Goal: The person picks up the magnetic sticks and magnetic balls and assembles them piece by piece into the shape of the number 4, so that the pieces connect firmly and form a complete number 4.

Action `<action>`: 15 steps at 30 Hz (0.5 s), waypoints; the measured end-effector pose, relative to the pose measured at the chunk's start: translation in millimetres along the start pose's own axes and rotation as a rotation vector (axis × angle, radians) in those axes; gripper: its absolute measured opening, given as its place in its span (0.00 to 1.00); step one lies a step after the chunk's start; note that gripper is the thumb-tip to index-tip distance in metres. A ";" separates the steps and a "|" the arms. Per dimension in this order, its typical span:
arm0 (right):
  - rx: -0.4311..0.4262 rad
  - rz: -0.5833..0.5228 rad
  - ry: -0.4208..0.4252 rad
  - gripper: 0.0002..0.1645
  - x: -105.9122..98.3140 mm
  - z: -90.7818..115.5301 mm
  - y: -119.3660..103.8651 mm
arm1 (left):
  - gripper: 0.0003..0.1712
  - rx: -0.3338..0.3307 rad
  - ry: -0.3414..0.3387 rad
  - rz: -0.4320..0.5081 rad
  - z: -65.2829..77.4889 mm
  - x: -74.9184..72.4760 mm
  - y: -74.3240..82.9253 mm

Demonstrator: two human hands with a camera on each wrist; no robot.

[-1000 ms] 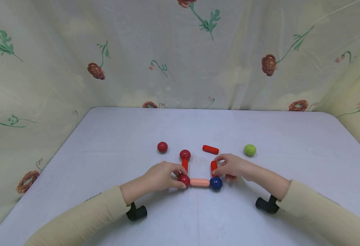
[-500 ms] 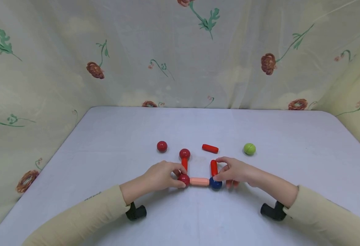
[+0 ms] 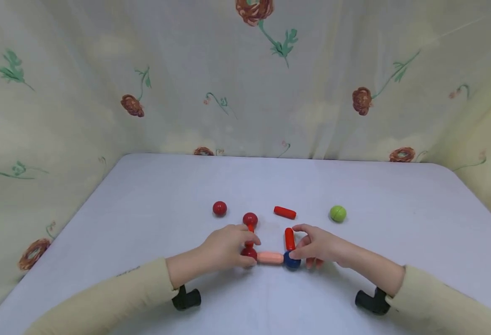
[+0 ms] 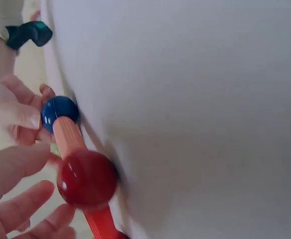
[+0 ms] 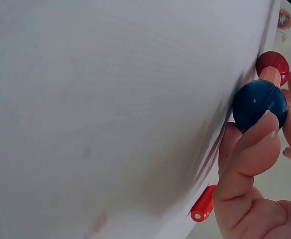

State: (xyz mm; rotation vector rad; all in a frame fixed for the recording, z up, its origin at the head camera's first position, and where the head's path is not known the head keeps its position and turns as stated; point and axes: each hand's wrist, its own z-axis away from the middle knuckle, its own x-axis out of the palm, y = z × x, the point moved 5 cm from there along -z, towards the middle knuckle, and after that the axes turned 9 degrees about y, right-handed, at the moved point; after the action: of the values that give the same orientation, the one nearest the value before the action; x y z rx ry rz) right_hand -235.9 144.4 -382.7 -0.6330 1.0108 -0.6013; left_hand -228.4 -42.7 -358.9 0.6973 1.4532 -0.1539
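Cream floral-print curtain, brn/grn pattern, hangs behind & both sides of wht table.

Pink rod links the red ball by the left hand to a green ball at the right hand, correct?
Not green: the right hand is at a blue ball, as the head view shows. The pink rod and red ball are right.

I work at a pale tabletop hemmed in by a flowered curtain, a screened-off booth; home or lab, I cannot tell.
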 end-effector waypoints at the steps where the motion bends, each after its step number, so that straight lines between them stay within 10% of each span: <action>1: 0.002 0.000 0.001 0.44 0.3 0.8 0.6 | 0.21 0.015 -0.003 -0.012 -1.8 0.7 4.3; 15: -0.029 -0.033 0.024 0.43 1.5 3.4 0.9 | 0.17 0.014 0.004 0.060 -27.6 25.1 42.2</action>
State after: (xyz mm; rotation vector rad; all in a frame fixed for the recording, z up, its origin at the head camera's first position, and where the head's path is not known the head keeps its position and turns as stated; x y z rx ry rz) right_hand -232.0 144.6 -382.9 -0.6702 1.0353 -0.6252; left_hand -227.2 13.0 -367.0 0.7524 1.4342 -0.1170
